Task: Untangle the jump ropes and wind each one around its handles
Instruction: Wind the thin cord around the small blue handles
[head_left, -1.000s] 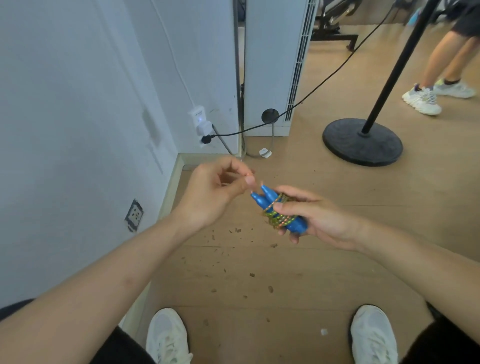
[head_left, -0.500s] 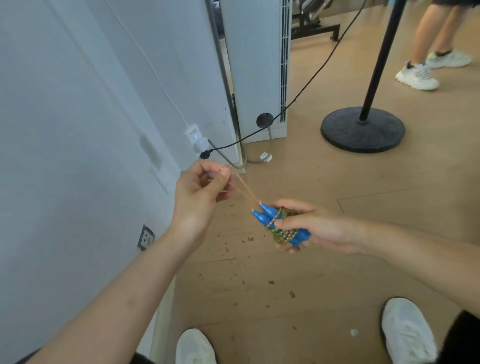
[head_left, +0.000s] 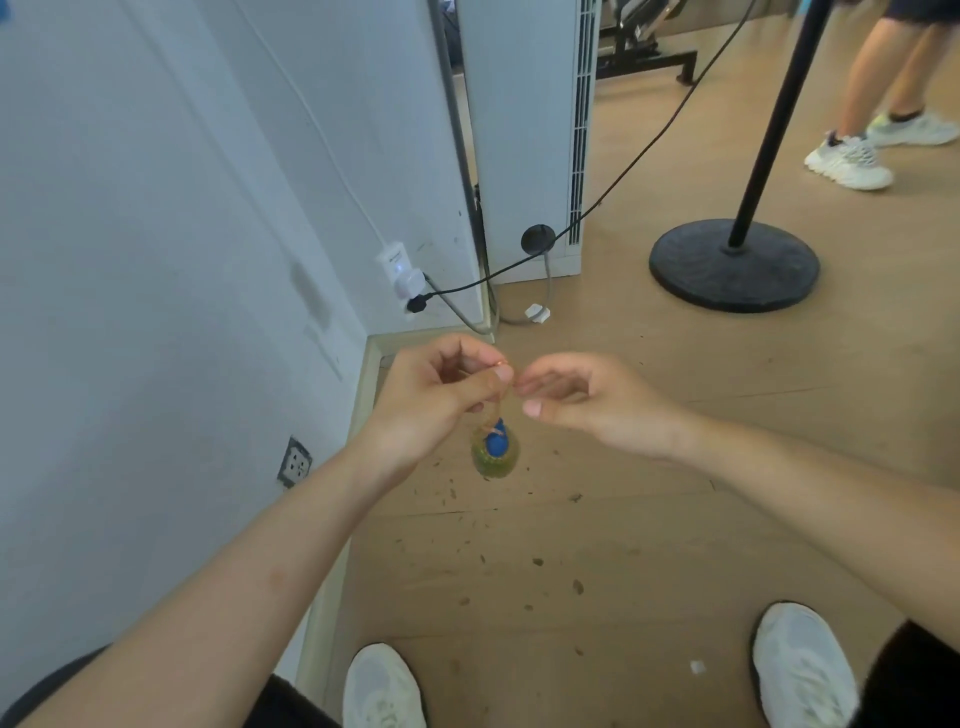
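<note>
a: head view. where is the jump rope?
b: the jump rope (head_left: 496, 457) hangs in the air above the floor (head_left: 649, 519), between the two forearms and just below the hands. blue handles (head_left: 497, 442) show at the top of the bundle, with greenish-yellow coils wound round them. it's blurred, can't count the turns.
a: what carries it?
b: one orange strand (head_left: 503, 396) runs up from the handles into the left hand (head_left: 436, 400). thumb and forefinger are pressed together on the strand, and the other fingers curl in behind.
a: and the right hand?
b: the right hand (head_left: 592, 402) is level with the left and just beside it. fingers (head_left: 524, 385) are loosely bent. the thumb is apart from the forefinger, with nothing between them. the fingertips come right up to the left's pinch, but i can't tell whether they touch the strand.
a: around them?
b: the wearer's white shoes (head_left: 802, 670) are at the bottom edge, with brown specks on the floor near them. the wall (head_left: 156, 260) on the left has a socket (head_left: 296, 462) low down. further along is a white plug adapter (head_left: 400, 270) with a black cable (head_left: 623, 176) leading off. a round black stand base (head_left: 732, 265) is well apart to the right, and another person's legs (head_left: 878, 78) are beyond it.
</note>
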